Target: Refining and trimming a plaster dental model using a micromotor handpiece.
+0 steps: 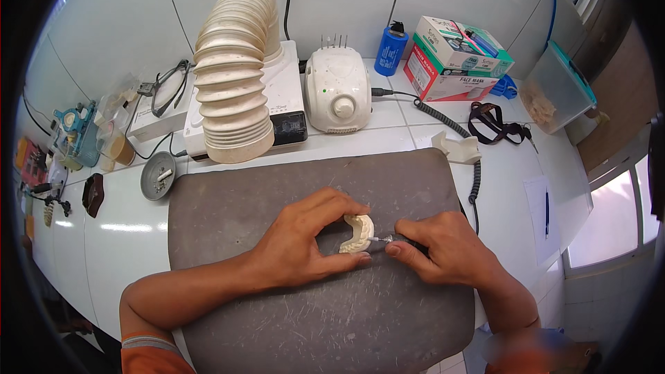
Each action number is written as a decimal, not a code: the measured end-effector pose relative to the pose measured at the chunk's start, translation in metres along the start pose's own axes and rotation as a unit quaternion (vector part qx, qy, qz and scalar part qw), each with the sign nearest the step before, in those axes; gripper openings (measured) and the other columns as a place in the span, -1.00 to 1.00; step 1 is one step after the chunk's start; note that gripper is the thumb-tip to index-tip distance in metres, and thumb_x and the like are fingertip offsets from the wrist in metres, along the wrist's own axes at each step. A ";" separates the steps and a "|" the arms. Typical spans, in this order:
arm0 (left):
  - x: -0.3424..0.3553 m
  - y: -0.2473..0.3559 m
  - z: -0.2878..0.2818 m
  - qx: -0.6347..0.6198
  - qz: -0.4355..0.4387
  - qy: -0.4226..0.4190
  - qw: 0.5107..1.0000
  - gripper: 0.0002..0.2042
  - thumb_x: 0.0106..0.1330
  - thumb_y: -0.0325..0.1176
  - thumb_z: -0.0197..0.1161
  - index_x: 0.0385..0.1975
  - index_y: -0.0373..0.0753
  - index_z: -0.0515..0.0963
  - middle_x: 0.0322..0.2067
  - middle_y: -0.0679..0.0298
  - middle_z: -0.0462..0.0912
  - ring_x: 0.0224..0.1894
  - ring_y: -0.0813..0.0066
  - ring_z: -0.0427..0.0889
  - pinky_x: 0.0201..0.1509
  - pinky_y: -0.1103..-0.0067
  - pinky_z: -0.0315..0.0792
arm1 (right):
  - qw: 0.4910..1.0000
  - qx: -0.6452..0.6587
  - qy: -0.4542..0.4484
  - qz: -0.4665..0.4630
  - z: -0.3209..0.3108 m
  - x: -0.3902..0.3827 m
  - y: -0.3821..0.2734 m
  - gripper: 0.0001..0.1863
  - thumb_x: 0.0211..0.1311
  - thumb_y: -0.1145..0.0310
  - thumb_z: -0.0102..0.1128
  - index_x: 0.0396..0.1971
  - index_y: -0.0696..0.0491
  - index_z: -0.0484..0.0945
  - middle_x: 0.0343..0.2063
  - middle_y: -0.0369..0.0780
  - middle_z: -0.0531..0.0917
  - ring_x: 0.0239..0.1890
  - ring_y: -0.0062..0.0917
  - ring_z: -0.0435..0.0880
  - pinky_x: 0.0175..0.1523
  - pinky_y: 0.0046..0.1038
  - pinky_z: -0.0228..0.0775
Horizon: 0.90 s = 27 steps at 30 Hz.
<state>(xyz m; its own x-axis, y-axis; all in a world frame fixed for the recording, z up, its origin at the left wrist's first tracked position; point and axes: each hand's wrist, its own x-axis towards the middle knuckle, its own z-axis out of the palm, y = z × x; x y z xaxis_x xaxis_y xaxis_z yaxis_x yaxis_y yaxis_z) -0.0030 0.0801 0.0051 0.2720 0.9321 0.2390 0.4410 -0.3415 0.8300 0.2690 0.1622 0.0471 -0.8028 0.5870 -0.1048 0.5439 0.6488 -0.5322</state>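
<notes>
A cream dental cast (pixel 357 234) of an arch of teeth is held over a scratched brown-grey work mat (pixel 242 208). My left hand (pixel 305 239) is closed on the cast, fingers at its top and thumb at its lower edge. My right hand (pixel 440 249) grips a dark rotary handpiece (pixel 405 239), whose thin pale tip is at the cast's right side. The coiled cord (pixel 475 183) runs from near the white control unit (pixel 339 90) down the right of the mat.
Behind stand a white ribbed hose (pixel 232 76) on a machine, a blue cylinder (pixel 391 48), mask boxes (pixel 454 62), black straps (pixel 492 128) and a plastic bin (pixel 557 90). A grey dish (pixel 149 187) and small tools sit left; paper with a pen (pixel 547 211) lies right, beside a white stand (pixel 457 147).
</notes>
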 end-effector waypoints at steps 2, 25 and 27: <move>0.000 0.000 -0.001 0.000 0.001 0.000 1.000 -0.37 0.19 -0.25 0.77 0.25 -0.29 0.68 0.08 0.10 0.71 0.12 0.27 0.78 0.23 0.41 0.69 | 1.000 -0.002 0.008 -0.004 0.001 0.001 0.000 -0.44 0.65 -0.13 0.21 -0.39 0.09 0.62 -0.63 0.00 0.65 -0.53 0.05 0.69 -0.33 -0.01 0.47; -0.001 0.000 0.001 0.007 0.012 0.018 1.000 -0.40 0.19 -0.26 0.76 0.22 -0.28 0.70 0.06 0.10 0.72 0.10 0.26 0.78 0.19 0.42 0.68 | 1.000 -0.006 0.013 -0.008 0.001 -0.001 0.000 -0.43 0.65 -0.14 0.19 -0.39 0.07 0.63 -0.62 -0.02 0.68 -0.53 0.04 0.71 -0.33 -0.01 0.48; -0.001 0.000 0.001 0.008 0.011 0.017 1.000 -0.40 0.19 -0.26 0.76 0.21 -0.29 0.70 0.06 0.10 0.72 0.10 0.26 0.78 0.19 0.42 0.68 | 1.000 -0.005 -0.001 -0.004 0.001 0.000 -0.001 -0.44 0.65 -0.14 0.20 -0.39 0.07 0.63 -0.62 -0.02 0.68 -0.52 0.03 0.71 -0.33 -0.01 0.48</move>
<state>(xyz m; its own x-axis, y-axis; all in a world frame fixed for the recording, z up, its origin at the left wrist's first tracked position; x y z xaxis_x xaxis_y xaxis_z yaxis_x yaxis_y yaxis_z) -0.0024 0.0795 0.0042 0.2526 0.9278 0.2745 0.4496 -0.3638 0.8158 0.2686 0.1612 0.0467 -0.8074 0.5812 -0.1015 0.5400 0.6587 -0.5239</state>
